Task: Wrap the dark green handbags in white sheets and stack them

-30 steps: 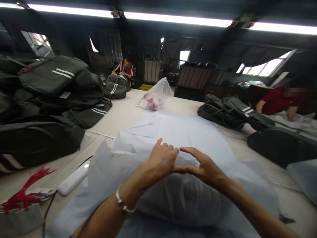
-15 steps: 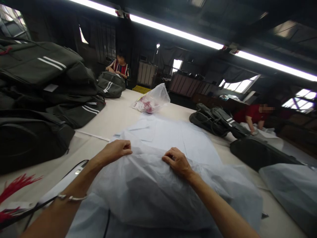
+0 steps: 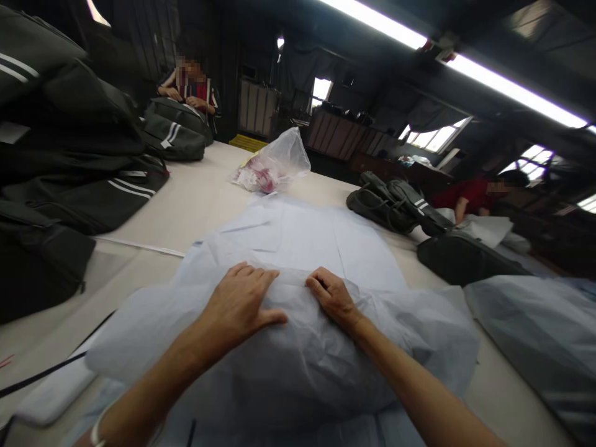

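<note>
A large translucent plastic bag (image 3: 298, 366) lies in front of me, with a bulky grey shape inside that I see only dimly. My left hand (image 3: 242, 301) rests on its upper side, thumb spread from the fingers. Just to the right, my right hand (image 3: 334, 301) has its fingers curled and pinches a fold of the plastic near its far edge. Beneath and beyond the bag are flat pale-blue sheets (image 3: 311, 233).
Dark bags with white stripes (image 3: 93, 192) are piled at left. A clear bag with red and white contents (image 3: 272, 164) stands beyond the sheets. More dark bags (image 3: 395, 202) and a plastic-covered one (image 3: 535, 329) lie at right. Two people (image 3: 190, 87) (image 3: 470, 195) work farther off.
My left hand has moved right, toward my right hand, and opened from a closed grip. The plastic now spreads farther left. The view has turned slightly right and down.
</note>
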The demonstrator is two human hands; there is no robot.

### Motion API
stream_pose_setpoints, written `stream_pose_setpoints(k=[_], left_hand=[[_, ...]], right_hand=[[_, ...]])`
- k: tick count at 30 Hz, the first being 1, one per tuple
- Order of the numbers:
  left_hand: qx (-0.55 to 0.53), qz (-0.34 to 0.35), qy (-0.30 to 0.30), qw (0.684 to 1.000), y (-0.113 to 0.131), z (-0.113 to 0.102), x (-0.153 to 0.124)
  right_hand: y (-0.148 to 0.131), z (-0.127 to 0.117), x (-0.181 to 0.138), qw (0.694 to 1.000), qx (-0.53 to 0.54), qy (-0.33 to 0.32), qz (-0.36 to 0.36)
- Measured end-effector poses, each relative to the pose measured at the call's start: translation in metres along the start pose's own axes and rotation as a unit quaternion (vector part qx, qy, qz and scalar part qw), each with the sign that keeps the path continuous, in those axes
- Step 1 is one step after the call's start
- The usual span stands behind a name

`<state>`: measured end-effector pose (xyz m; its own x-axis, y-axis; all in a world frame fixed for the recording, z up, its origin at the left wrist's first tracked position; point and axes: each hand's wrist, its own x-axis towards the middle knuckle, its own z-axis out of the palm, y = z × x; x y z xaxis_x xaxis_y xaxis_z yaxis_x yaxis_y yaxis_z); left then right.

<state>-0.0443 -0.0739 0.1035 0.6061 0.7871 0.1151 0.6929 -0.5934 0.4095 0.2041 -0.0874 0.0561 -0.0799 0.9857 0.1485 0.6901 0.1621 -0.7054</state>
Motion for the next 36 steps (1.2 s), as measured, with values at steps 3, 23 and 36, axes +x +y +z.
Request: stream_pose_setpoints(k=[3, 23, 36], left_hand=[[-0.011, -0.014, -0.057, 0.998, -0.003, 0.008, 0.007], [-0.282, -0.033, -0.244, 0.927, -0.046, -0.012, 0.007], [0.018, 0.144, 0.253, 0.956, 0.009, 0.026, -0.044]], right_hand=[[-0.018, -0.022, 0.003, 0.994, 0.023, -0.103, 0.009], [-0.039, 0.000, 0.009, 0.981, -0.036, -0.109, -0.155], [-0.021, 0.019, 0.022, 0.993, 0.047, -0.083, -0.073]])
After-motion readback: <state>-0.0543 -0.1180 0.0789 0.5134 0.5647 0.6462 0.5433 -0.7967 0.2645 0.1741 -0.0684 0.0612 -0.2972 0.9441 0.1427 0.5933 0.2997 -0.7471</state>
